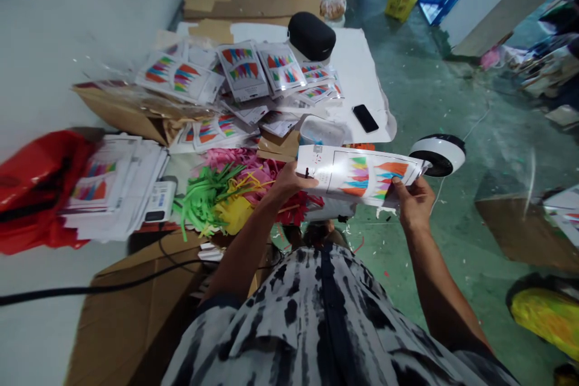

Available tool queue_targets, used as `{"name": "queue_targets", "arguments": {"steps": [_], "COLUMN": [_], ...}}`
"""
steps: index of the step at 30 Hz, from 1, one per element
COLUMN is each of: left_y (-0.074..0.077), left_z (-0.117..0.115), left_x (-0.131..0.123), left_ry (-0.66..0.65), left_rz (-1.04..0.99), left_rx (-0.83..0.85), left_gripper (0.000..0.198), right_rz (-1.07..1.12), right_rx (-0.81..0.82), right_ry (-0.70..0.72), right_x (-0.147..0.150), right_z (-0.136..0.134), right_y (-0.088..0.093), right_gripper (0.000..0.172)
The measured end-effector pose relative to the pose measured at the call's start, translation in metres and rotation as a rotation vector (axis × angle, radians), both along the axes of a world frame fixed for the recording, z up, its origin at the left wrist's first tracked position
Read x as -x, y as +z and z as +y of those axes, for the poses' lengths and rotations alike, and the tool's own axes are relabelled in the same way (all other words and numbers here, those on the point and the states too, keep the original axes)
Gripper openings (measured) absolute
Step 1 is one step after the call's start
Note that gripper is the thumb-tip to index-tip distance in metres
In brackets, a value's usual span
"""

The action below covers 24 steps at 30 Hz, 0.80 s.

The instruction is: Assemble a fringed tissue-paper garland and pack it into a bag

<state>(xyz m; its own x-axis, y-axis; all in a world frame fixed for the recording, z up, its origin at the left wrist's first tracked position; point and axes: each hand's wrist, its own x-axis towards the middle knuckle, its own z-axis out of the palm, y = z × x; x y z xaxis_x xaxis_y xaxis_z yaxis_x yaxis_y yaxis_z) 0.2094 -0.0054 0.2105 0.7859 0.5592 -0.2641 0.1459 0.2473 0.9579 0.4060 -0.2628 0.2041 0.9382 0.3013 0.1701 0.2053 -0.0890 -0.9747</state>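
I hold a clear-wrapped packet (359,176) with a printed card of coloured flags, level in front of my chest. My left hand (289,183) grips its left end, fingers closed on the edge. My right hand (414,200) pinches its right lower corner. Below the packet lies a heap of pink, green, yellow and red paper fringe (228,190). Several finished packets (244,69) are spread on the surface beyond.
A stack of printed cards (113,184) and a red bag (34,190) lie at the left. A phone (365,118), a black case (311,35), a clear tub (322,131) and a white round device (438,154) are nearby. Cardboard boxes (136,319) stand below.
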Motion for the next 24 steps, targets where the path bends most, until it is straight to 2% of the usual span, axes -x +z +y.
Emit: {"name": "queue_targets", "arguments": {"steps": [4,8,17,19,21,24], "left_y": [0.005,-0.002,-0.017,-0.017,-0.015,-0.007], "left_z": [0.004,0.006,0.008,0.009,0.01,0.011], "left_x": [0.001,-0.002,-0.007,-0.007,-0.006,-0.002], "left_ry": [0.025,0.159,0.405,0.452,0.424,0.299], "left_rz": [-0.012,-0.068,-0.038,-0.016,-0.016,-0.021], "left_rx": [0.013,-0.031,-0.345,-0.336,-0.25,-0.171], "left_gripper": [0.039,0.031,0.048,0.054,0.058,0.053], "right_rz": [0.021,0.051,0.129,0.129,0.142,0.174], "right_rx": [-0.002,-0.009,-0.041,-0.046,-0.048,-0.019], "right_ry": [-0.002,0.014,0.09,0.085,0.073,0.036], "right_x": [0.0,0.003,0.009,0.01,0.01,0.01], "right_z": [0.001,0.003,0.012,0.012,0.01,0.004], "right_y": [-0.005,-0.012,-0.016,-0.017,-0.02,-0.025], "right_gripper": [0.039,0.037,0.037,0.038,0.038,0.037]}}
